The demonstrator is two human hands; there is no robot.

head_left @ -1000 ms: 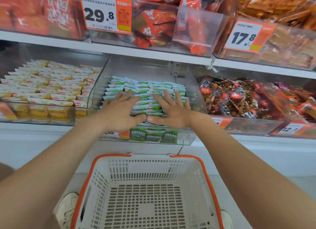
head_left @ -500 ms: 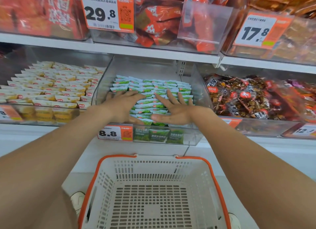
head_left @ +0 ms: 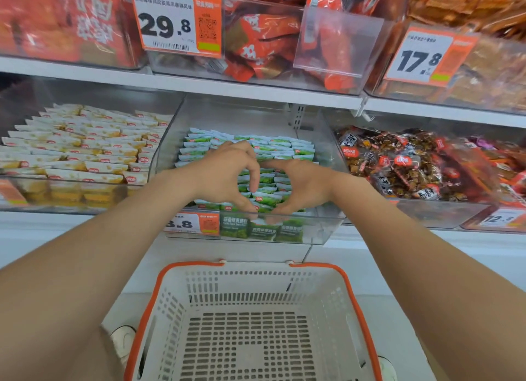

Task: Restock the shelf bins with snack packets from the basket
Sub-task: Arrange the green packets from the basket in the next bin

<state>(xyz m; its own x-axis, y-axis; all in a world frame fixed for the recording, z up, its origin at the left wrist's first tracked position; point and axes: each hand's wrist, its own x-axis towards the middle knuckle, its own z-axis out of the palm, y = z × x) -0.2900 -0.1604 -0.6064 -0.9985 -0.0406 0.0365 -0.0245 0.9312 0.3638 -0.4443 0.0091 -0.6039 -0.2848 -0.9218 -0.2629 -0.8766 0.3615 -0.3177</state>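
Observation:
Green and white snack packets (head_left: 284,147) lie in tidy rows in the clear middle shelf bin (head_left: 327,229). Both my hands hover over the front rows. My left hand (head_left: 225,172) and my right hand (head_left: 307,184) have curled fingers, with fingertips and thumbs meeting each other in a ring shape. Packets show through the gap, and neither hand grips one. The white basket with orange rim (head_left: 353,292) stands below on the floor, and its inside shows no packets.
A bin of yellow and white packets (head_left: 79,141) sits on the left, a bin of brown wrapped snacks (head_left: 404,164) on the right. The upper shelf holds red packs (head_left: 267,39) behind price tags (head_left: 170,21). My shoe (head_left: 122,335) is beside the basket.
My hands lay flat on the green packets with fingers spread. They have since lifted, curled and come together at fingertips and thumbs. The view has shifted slightly left.

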